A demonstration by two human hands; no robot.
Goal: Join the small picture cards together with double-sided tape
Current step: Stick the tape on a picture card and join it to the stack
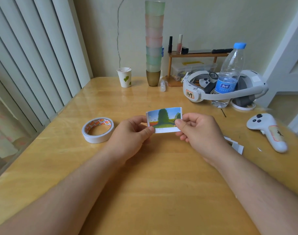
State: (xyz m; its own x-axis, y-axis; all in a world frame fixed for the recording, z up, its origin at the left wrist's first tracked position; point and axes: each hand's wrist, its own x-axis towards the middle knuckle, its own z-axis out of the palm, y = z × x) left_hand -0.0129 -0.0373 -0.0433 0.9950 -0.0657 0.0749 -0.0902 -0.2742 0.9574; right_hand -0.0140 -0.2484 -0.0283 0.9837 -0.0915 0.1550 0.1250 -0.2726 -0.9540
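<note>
A small picture card (163, 120) showing a green tree, blue sky and an orange field is held just above the wooden table (145, 184). My left hand (133, 134) pinches its lower left corner. My right hand (197, 131) pinches its right edge with thumb on the front. A roll of white double-sided tape (97, 130) lies flat on the table to the left of my left hand. More white cards (234, 144) lie on the table behind my right wrist, partly hidden.
A white controller (268, 131) lies at the right. A headset (224, 87) and a water bottle (229, 75) stand behind it. A tall stack of cups (154, 41), a paper cup (124, 77) and a small shelf (192, 55) line the back wall. Blinds hang along the left.
</note>
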